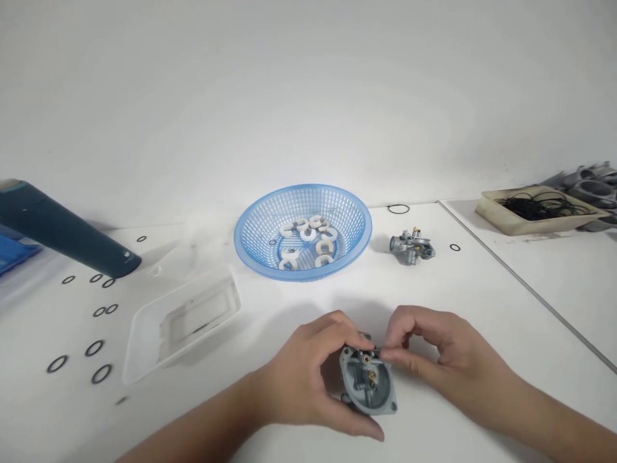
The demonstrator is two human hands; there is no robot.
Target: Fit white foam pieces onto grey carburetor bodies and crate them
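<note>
Gripping metal carburetor body [384, 390] between thumb and fingers, left hand [308, 370] is steadying it at bottom centre of head view. Right hand [441, 350] is bringing thumb and forefinger together at body's upper edge; cannot tell whether they are pinching anything. Blue basket [308, 276] is holding white pieces [307, 235] mid-frame; second carburetor [412, 247] is lying to its right; white tray [149, 328] is sitting left.

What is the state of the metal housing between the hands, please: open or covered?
Open: the metal housing, held by the left hand, shows its hollow inside uncovered, with gold-coloured fittings visible in it.
</note>
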